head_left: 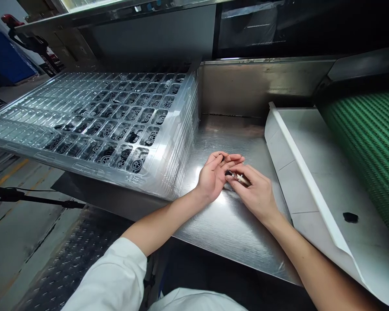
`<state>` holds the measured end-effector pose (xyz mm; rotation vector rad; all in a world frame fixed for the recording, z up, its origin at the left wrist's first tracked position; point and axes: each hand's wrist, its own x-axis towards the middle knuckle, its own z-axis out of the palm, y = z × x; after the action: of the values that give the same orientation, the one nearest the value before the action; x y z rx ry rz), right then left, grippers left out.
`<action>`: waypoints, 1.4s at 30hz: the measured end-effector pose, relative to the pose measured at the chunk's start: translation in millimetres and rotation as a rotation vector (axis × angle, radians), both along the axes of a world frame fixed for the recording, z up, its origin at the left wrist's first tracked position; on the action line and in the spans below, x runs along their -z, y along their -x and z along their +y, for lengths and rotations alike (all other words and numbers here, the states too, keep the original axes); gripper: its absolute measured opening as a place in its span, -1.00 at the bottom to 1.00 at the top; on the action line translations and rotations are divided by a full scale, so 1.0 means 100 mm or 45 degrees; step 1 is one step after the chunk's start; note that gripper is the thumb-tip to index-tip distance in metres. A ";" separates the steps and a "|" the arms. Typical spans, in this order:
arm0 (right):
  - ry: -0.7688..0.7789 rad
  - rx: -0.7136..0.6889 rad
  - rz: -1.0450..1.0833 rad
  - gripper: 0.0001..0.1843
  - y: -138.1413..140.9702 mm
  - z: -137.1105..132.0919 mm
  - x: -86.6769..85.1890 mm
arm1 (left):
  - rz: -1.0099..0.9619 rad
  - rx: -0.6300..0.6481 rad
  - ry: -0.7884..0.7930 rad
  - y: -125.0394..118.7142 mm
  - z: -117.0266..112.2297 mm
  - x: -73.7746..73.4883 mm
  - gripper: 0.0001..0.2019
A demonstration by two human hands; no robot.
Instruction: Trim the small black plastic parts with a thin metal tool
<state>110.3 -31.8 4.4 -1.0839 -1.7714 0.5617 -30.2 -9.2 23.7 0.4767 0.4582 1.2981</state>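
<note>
My left hand (214, 175) rests palm up on the steel bench (227, 216), fingers loosely curled, with a small dark part against its fingertips. Touching it, my right hand (254, 192) pinches a small black part (228, 173) together with a thin pale stick-like piece (241, 178). A stack of clear plastic trays (94, 121) lies to the left, several of its pockets filled with small black round parts.
A white chute (314, 172) slopes at the right, with one black part (350, 217) lying on it. A green ribbed conveyor belt (372, 142) runs at the far right. A steel back wall (256, 86) closes the bench. Floor plating lies lower left.
</note>
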 end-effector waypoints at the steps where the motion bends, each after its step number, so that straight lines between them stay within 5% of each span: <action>1: 0.030 0.008 0.032 -0.91 0.00 0.00 0.00 | -0.004 0.006 0.016 0.00 0.01 0.01 -0.94; 7: 0.225 0.133 0.419 -0.79 -0.01 0.03 -0.08 | 0.213 -0.042 0.179 0.03 0.08 0.07 -0.96; 21: 0.430 0.140 0.804 -0.65 -0.03 0.03 -0.09 | 0.390 0.231 -0.158 0.00 -0.05 -0.02 -0.63; 37: -0.038 0.202 0.248 -0.83 -0.04 -0.01 -0.18 | 0.405 0.162 -0.198 0.00 -0.03 -0.04 -0.59; 42: -0.125 0.237 0.142 -0.73 -0.06 -0.02 -0.22 | 0.362 0.142 -0.160 0.02 -0.03 -0.07 -0.64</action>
<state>116.6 -34.1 26.6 -1.1135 -1.5662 0.4089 -32.3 -12.0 30.3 0.7872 0.5798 1.1600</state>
